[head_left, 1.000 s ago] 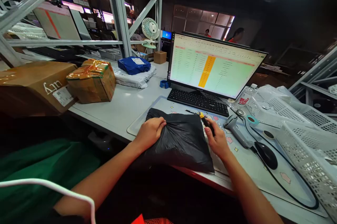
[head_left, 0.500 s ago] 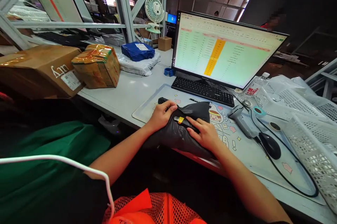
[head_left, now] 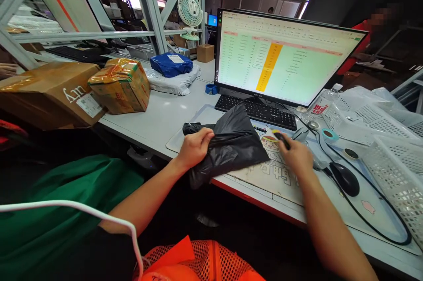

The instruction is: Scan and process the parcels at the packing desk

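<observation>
My left hand [head_left: 195, 146] is closed on the near left part of a black plastic mailing bag [head_left: 236, 146], which is held up tilted over the desk's front edge. The bag's upper corner reaches in front of the keyboard. To the right of the bag and apart from it, my right hand [head_left: 299, 155] is closed around a black utility knife [head_left: 282, 141], slightly blurred. Most of the knife is hidden in my fingers. Behind that hand lies a grey barcode scanner [head_left: 319, 157], partly covered by it. A printed desk mat [head_left: 280, 184] lies below.
A monitor [head_left: 287, 61] and keyboard [head_left: 256, 111] stand at the back. On the right are a mouse [head_left: 344, 179], its looping cable and white plastic baskets [head_left: 393, 175]. Cardboard boxes [head_left: 120, 85] and a blue parcel [head_left: 172, 65] sit to the left. A person in red [head_left: 355, 54] is behind the monitor.
My right hand has moved off the bag to the right, carrying the knife. The bag's far end has risen and tilted up while my left hand keeps its grip.
</observation>
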### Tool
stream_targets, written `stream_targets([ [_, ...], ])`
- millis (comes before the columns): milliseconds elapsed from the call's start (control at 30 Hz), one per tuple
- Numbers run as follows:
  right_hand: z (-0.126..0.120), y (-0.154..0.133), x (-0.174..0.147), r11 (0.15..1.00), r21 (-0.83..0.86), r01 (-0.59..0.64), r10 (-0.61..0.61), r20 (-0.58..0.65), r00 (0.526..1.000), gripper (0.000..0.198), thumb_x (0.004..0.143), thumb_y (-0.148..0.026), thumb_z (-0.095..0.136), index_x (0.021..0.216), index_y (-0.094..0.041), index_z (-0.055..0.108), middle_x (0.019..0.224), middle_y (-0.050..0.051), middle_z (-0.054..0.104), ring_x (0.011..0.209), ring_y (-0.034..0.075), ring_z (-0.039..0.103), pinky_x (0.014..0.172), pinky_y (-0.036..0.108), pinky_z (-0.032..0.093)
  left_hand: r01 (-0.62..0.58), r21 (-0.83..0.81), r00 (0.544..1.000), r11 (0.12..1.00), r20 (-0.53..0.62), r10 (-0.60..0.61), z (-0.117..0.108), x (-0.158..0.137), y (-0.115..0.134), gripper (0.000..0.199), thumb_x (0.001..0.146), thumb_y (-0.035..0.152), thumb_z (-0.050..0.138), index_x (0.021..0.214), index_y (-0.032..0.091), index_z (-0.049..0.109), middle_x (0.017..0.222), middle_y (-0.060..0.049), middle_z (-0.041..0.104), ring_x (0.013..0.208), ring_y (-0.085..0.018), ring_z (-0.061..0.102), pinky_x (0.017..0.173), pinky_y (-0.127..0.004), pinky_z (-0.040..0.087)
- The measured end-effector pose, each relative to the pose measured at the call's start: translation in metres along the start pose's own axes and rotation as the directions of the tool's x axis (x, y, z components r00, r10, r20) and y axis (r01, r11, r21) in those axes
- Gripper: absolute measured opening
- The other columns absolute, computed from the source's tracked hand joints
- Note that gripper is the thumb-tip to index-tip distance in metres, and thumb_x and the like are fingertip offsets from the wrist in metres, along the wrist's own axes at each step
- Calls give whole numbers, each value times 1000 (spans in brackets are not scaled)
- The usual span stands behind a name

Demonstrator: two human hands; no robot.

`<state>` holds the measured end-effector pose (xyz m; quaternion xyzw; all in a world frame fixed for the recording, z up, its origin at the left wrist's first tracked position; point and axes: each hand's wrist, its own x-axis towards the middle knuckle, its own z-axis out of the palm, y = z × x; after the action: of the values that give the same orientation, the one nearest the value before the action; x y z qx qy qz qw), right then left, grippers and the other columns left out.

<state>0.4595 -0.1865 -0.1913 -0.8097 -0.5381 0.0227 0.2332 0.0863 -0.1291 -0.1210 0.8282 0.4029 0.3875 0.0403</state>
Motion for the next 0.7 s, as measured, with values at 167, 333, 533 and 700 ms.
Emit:
stream_targets([
  [167, 5, 17, 19, 994, -2, -106, 106, 14, 994, 62, 108, -57, 47, 158, -24, 61, 118, 22, 76, 108, 40, 73, 93, 54, 55, 115, 119, 977, 986, 165, -134, -32, 6, -18, 36, 107, 46, 44, 96, 22, 68, 78, -4, 71, 70, -23, 68, 69, -31, 47],
  [333, 28, -18, 6, 994, -107, -18, 33, 143, 989, 61, 108, -48, 45, 161, -20, 55, 130, 24, 70, 120, 42, 67, 98, 55, 54, 22, 174, 937, 984, 341, -82, -49, 17, -9, 38, 106, 55, 52, 110, 22, 71, 109, -8, 77, 99, -28, 71, 86, -37, 53],
  [533, 25, -19, 2, 997, 21, 77, -77, -4, 997, 54, 101, -36, 56, 142, -5, 69, 133, 33, 65, 125, 45, 60, 105, 60, 48, -192, 342, 900, 920, 435, 26, -36, 29, 7, 47, 95, 54, 75, 126, 19, 72, 127, -14, 69, 119, -36, 62, 103, -45, 51],
  [700, -3, -67, -26, 930, 185, 317, -296, -134, 946, 43, 106, -34, 47, 133, -12, 71, 132, 21, 71, 125, 32, 65, 114, 48, 50, -120, 342, 844, 932, 530, -86, -24, 42, 11, 23, 105, 31, 55, 108, 18, 74, 104, -14, 76, 103, -34, 71, 85, -39, 52],
])
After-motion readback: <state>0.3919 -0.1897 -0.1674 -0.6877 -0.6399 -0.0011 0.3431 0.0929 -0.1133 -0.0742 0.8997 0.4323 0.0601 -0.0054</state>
